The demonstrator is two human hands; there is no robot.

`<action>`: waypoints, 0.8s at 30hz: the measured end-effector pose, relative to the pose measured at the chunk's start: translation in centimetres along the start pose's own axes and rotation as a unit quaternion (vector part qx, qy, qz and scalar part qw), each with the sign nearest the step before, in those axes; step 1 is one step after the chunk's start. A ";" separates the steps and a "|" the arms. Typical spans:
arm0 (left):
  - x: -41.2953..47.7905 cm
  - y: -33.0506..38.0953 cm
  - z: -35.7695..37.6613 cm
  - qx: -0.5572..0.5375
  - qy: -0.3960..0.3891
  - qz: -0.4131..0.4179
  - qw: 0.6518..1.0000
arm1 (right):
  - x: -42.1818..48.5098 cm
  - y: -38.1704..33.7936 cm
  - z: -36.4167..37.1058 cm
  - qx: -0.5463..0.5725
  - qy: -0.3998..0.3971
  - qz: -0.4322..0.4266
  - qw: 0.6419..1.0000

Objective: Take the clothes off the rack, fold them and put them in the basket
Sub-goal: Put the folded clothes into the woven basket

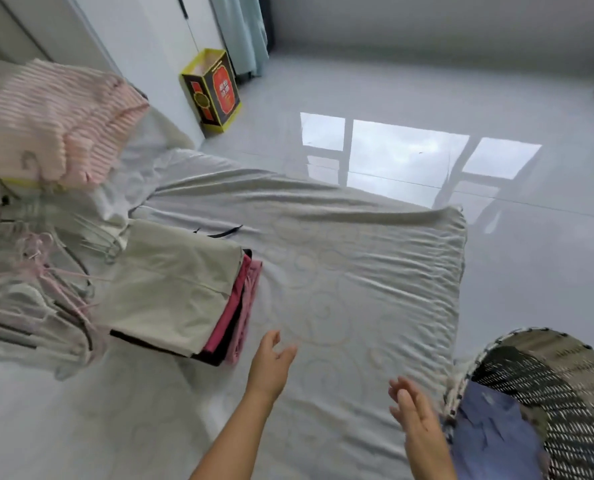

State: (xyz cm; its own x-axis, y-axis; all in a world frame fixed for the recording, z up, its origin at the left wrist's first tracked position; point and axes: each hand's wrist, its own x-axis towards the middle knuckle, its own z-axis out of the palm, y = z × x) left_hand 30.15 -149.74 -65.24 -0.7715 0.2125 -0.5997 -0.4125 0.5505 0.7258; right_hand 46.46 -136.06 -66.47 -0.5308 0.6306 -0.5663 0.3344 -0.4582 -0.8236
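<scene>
A stack of folded clothes (pixel 181 289) lies on the bed, a pale grey-green piece on top and pink and black ones beneath. My left hand (pixel 271 365) hovers just right of the stack, fingers relaxed and holding nothing. My right hand (pixel 413 410) is open above the bed's near right part, next to the woven basket (pixel 565 379). A blue folded garment (pixel 493 434) lies inside the basket. A pink striped garment (pixel 63 123) is heaped at the upper left. Loose hangers (pixel 56 271) lie left of the stack.
The bed sheet (pixel 340 271) is pale grey and wrinkled, ending at a corner on the right. Beyond it is a glossy tiled floor (pixel 461 98). A yellow and black box (pixel 212 91) stands by the wall, near a teal curtain (pixel 247 29).
</scene>
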 end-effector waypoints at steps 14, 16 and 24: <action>3.9 -4.7 -14.2 -0.423 0.219 -0.189 0.859 | 0.5 -0.4 12.3 -0.121 -0.200 0.038 0.972; 5.8 -5.0 -14.7 -0.451 0.195 -0.185 0.851 | 1.5 -0.4 15.3 -0.129 -0.214 0.046 0.967; 11.3 -7.2 -15.3 -0.515 0.151 -0.117 0.836 | 6.1 1.2 25.2 -0.106 -0.232 0.117 0.960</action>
State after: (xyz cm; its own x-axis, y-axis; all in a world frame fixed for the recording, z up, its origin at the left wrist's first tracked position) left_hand 16.99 -163.69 -72.07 -0.6337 -0.1022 -0.7668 -0.6483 -0.4706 0.5985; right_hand 23.95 -148.54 -70.09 -0.6955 0.1568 -0.7012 0.6112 -0.3839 -0.6921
